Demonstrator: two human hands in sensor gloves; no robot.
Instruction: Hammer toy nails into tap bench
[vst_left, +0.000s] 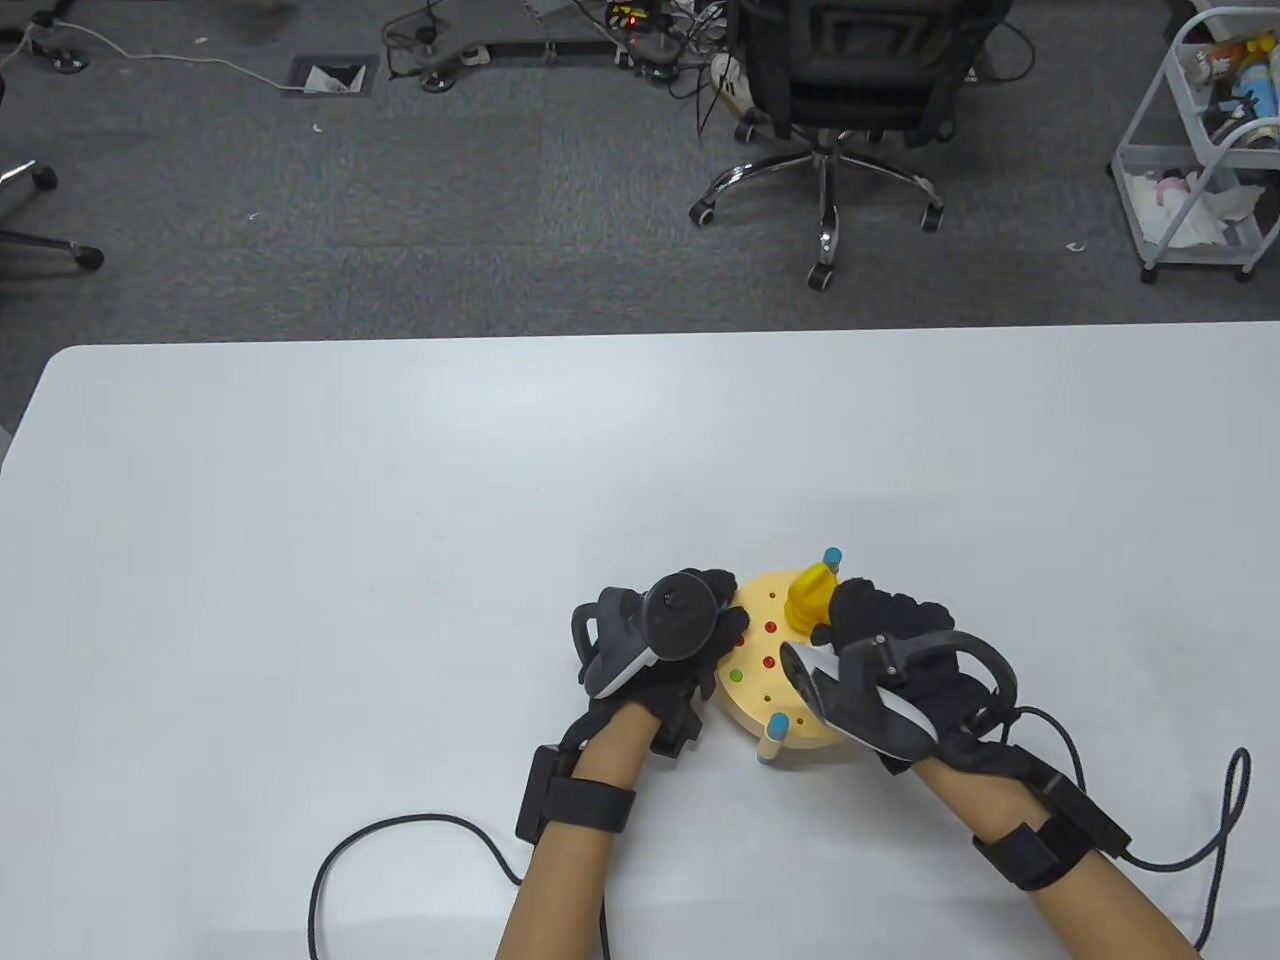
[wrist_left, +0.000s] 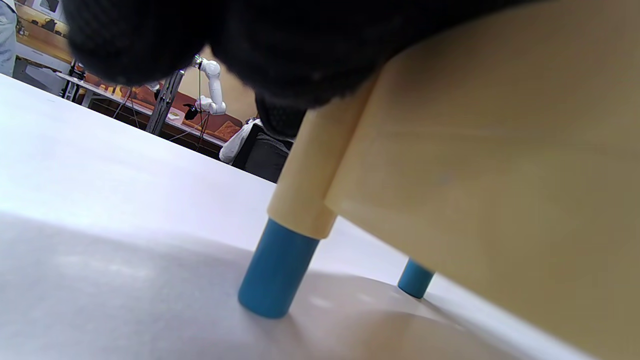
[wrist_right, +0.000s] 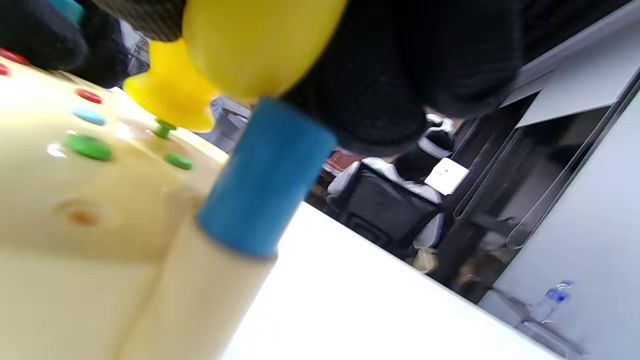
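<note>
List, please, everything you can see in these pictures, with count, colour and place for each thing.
tap bench: one, pale wood with blue-tipped posts, on the table's near edge between the hands
toy nails: several, red, green and blue heads, set in the bench top; exact count unclear
toy hammer: one, yellow, its head over the bench's far side, on a green nail in the right wrist view
table: one, white, filling the lower part of the table view
office chair: one, black, on the grey carpet beyond the table
trolley: one, white, far right, holding assorted items
left hand: black glove, rests on the bench's left edge
right hand: black glove, grips the hammer
</note>
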